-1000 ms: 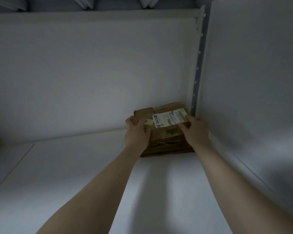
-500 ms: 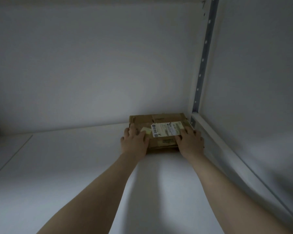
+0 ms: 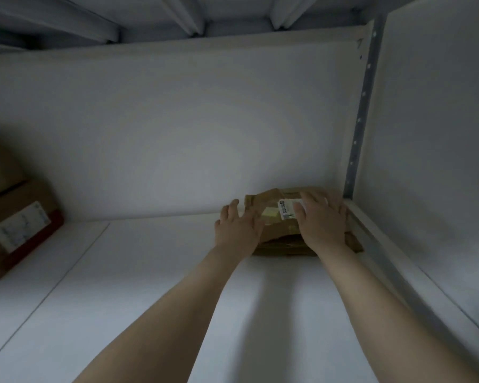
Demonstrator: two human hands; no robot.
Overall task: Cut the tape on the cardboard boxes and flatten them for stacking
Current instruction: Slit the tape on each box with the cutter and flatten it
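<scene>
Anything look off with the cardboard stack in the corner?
Slightly. The top piece lies skewed over the lower layers, and one corner pokes out on the right by the shelf rail. The left hand and right hand rest open on top.

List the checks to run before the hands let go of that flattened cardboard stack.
1. Cardboard stack lies flat on the shelf: ok.
2. Left hand and right hand press on top, fingers straight: ok.
3. Stack sits in the back right corner: ok.
4. Sheet edges line up: not ok, a lower sheet juts out at the right.
5. All tape cut: cannot tell.
</scene>
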